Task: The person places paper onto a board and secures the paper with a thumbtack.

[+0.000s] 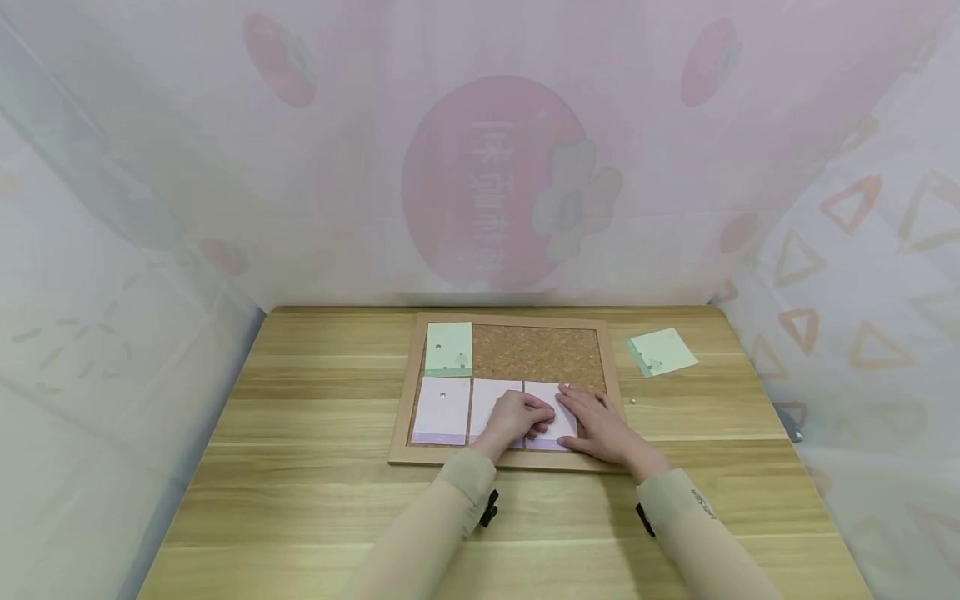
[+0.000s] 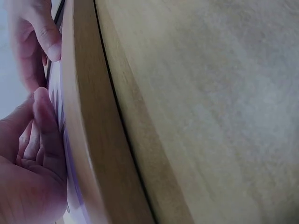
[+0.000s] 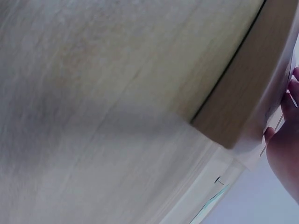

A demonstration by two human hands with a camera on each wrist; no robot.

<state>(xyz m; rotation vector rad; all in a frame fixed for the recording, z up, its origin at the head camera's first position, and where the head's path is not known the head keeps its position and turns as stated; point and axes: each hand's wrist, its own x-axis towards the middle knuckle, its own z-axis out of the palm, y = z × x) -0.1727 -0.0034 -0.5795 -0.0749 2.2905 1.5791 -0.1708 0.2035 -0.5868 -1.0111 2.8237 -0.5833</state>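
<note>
A wood-framed cork board (image 1: 540, 348) lies on the table. Three white notes with purple lower strips line its lower half: the left note (image 1: 441, 417), the middle note (image 1: 491, 392) and the right note (image 1: 534, 390). Over the right note, my left hand (image 1: 517, 417) brings thumb and forefinger together, pinching what seems a pushpin, mostly hidden by the fingertips. My right hand (image 1: 603, 429) rests spread on that note's right side, fingertips near its top corner and thumb at its lower corner. A green note (image 1: 450, 340) sits at the board's upper left.
Another green note (image 1: 666, 352) lies on the table right of the board. Between them is a loose pushpin (image 1: 633, 401), also a small pin (image 3: 217, 179) in the right wrist view. Printed cloth walls (image 1: 337, 208) enclose the table's back and sides.
</note>
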